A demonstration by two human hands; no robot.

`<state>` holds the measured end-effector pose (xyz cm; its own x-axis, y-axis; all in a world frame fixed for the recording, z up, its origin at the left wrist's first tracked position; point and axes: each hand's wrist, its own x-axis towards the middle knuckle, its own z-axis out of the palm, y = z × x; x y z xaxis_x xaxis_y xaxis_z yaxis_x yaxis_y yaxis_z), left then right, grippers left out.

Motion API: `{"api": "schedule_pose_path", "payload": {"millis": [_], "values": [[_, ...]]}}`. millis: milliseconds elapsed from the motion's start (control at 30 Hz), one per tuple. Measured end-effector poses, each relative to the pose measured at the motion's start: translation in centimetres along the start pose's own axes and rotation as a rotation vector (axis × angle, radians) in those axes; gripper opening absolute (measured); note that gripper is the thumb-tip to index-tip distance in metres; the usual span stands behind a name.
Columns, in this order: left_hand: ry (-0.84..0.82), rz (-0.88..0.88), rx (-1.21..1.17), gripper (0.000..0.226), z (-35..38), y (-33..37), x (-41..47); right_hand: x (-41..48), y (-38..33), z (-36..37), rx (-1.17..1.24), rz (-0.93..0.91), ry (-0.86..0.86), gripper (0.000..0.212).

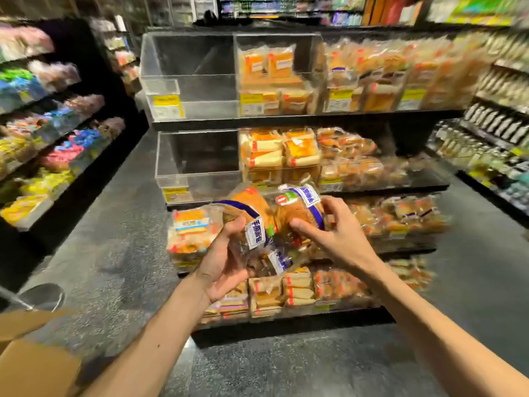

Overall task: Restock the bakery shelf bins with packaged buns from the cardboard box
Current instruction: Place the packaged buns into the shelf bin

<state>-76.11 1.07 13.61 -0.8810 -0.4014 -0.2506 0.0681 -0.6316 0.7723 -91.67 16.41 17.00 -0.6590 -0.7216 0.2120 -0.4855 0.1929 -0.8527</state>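
At the lower left corner of my view sits the cardboard box point(37, 368), its flaps open. Up and to its right the bakery shelf point(286, 121) begins with two clear bins holding nothing: the upper empty bin point(189, 73) on the top tier and the lower empty bin point(197, 161) on the tier beneath. In front of the lower tiers I have the left hand point(226, 259) palm up, fingers curled round a bun pack point(252, 213) with a blue-and-white label. Just under it hangs a third pack point(276, 262); I cannot tell which hand carries it. Next comes the second bun pack point(300, 204), touching the first, which the right hand point(335, 233) pinches between thumb and bent fingers. Further right, the filled bins point(372, 73) are packed with wrapped bread, blurred.
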Motion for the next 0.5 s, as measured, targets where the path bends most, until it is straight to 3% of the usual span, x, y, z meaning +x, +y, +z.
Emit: {"api": "schedule_pose_path", "payload": {"millis": [100, 167, 233, 367, 500], "values": [[-0.063, -0.073, 0.060, 0.055, 5.8, -3.6, 4.0, -0.8, 3.9, -6.8, -0.100, -0.022, 0.099, 0.073], [-0.087, -0.109, 0.082, 0.064, 9.2, -5.3, 6.7, -1.0, 5.9, -10.7, -0.076, 0.035, 0.147, 0.089], [-0.138, -0.135, 0.084, 0.075, 12.3, -6.6, 9.6, -1.0, 7.9, -14.2, -0.064, 0.066, 0.176, 0.084], [-0.237, -0.234, 0.129, 0.043, 18.0, -9.1, 15.0, -0.1, 11.8, -19.2, 0.002, 0.146, 0.182, 0.084], [-0.245, -0.323, 0.149, 0.046, 22.6, -11.0, 21.1, 2.9, 17.1, -23.3, 0.125, 0.274, 0.279, 0.078]]}}
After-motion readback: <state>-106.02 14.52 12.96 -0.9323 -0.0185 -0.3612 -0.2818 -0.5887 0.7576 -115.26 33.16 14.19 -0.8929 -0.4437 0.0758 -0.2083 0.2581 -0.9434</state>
